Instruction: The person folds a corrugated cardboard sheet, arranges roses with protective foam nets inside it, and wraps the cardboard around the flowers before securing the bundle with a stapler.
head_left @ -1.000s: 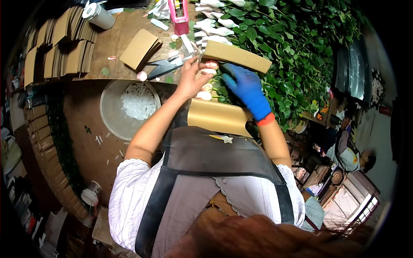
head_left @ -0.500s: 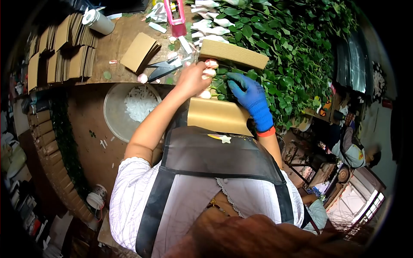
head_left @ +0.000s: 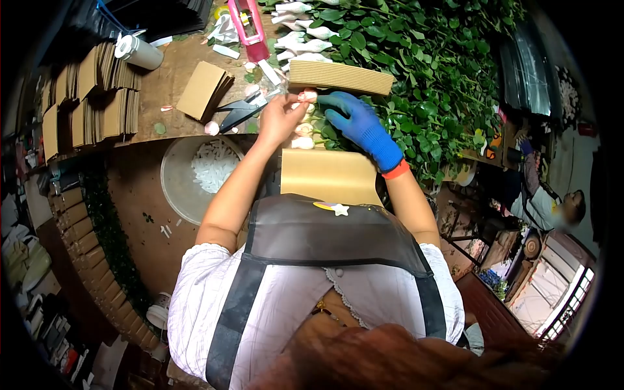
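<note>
A pale pink rose (head_left: pixel 307 95) lies at the table's front part, its head between my two hands. My bare left hand (head_left: pixel 279 121) has its thumb and fingertips pinched at the petals. From the other side my right hand (head_left: pixel 359 125), in a blue knitted glove with an orange cuff, closes on the rose just behind its head; the stem is hidden by the glove. More rose heads (head_left: pixel 303 130) lie below, on a brown cardboard sheet (head_left: pixel 328 172) that hangs over the table's edge towards my apron. A corrugated cardboard strip (head_left: pixel 341 77) lies just beyond the hands.
Scissors (head_left: pixel 242 110), a cardboard stack (head_left: pixel 205 91) and a pink tape dispenser (head_left: pixel 249 31) lie left of the roses. Leafy stems (head_left: pixel 429 84) cover the right side. Below the table edge stands a tub (head_left: pixel 175 172) with white pieces. A person (head_left: pixel 543 205) is at far right.
My right hand has moved left and closed in on the rose head. My left hand has shifted slightly left, with its fingertips at the petals. The view has shifted a little.
</note>
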A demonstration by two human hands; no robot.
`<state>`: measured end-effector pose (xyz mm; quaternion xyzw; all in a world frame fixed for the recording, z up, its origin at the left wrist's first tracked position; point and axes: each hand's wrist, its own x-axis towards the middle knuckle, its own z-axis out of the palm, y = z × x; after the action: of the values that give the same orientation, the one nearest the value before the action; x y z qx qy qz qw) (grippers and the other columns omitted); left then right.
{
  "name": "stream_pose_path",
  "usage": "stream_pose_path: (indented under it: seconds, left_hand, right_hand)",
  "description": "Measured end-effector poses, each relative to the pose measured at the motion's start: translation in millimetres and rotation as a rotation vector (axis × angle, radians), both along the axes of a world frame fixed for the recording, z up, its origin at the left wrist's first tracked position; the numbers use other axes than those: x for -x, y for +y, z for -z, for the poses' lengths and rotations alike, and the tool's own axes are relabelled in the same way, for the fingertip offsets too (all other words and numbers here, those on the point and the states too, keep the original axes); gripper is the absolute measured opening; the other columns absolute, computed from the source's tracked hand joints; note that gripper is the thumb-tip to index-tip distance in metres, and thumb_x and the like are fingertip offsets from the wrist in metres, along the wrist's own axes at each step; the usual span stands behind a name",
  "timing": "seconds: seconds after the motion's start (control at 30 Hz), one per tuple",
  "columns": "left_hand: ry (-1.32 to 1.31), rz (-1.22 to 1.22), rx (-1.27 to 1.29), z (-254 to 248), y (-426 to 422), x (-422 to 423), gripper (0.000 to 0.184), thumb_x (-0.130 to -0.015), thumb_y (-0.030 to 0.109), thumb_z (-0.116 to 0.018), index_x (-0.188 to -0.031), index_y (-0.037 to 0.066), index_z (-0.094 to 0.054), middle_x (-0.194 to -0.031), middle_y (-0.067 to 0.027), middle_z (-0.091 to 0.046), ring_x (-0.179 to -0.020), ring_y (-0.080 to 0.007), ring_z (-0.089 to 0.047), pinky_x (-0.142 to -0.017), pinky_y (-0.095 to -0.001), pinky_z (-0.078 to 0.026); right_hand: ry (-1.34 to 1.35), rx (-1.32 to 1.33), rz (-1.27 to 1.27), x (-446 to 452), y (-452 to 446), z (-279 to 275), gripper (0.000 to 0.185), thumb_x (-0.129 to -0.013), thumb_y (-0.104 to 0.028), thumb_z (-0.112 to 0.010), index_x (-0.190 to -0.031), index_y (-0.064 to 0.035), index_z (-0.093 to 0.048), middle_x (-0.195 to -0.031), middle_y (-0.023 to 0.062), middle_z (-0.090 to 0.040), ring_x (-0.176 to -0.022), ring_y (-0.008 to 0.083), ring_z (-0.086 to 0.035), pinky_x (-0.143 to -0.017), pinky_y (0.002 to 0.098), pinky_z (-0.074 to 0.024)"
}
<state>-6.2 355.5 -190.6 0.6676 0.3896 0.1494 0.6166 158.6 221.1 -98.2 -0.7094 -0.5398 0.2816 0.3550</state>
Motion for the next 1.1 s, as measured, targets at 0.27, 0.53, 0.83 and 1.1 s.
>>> stream_pose_path:
  seconds: [0.27, 0.53, 0.83, 1.1]
  left_hand:
    - [-0.069, -0.092, -0.179, 2, -8, 7, 0.028, -0.08, 0.026, -0.082, -0.092, 0.003, -0.073, -0.077, -0.0051, -0.054, -0.066, -0.018, -0.058, -0.062, -0.0328, -0.046]
    - [-0.081, -0.075, -0.254, -11, -10, 3, 0.028, -0.084, 0.016, -0.079, -0.103, 0.004, -0.062, -0.088, -0.0029, -0.057, -0.063, -0.0084, -0.053, -0.06, -0.0254, -0.046]
    - [-0.007, 0.029, -0.436, -31, -11, 5, 0.027, -0.088, 0.023, -0.072, -0.115, 0.018, -0.07, -0.091, -0.0051, -0.054, -0.073, -0.018, -0.061, -0.071, -0.0318, -0.052]
    - [-0.029, 0.058, -0.452, -32, -7, 6, 0.03, -0.087, 0.02, -0.073, -0.116, 0.012, -0.07, -0.084, -0.0051, -0.047, -0.071, -0.0158, -0.054, -0.069, -0.0286, -0.048]
  right_hand:
    - [-0.182, 0.069, -0.024, 12, 14, 19, 0.042, -0.089, -0.01, -0.058, -0.13, -0.0148, -0.061, -0.107, 0.0158, -0.066, -0.096, 0.0348, -0.064, -0.085, 0.0433, -0.0523]
    - [-0.678, 0.309, -0.109, 26, 33, 20, 0.044, -0.086, -0.016, -0.062, -0.129, -0.0136, -0.056, -0.097, 0.0148, -0.068, -0.093, 0.0325, -0.067, -0.078, 0.0455, -0.0524]
    - [-0.19, -0.116, -0.018, 17, 1, -27, 0.049, -0.09, -0.021, -0.063, -0.136, -0.008, -0.053, -0.121, 0.0187, -0.065, -0.105, 0.0344, -0.065, -0.088, 0.043, -0.0515]
    - [0.192, 0.769, 0.058, 7, -159, -68, 0.046, -0.096, -0.049, -0.059, -0.09, -0.0053, -0.071, -0.079, 0.0109, -0.07, -0.071, 0.0198, -0.065, -0.069, 0.0335, -0.0513]
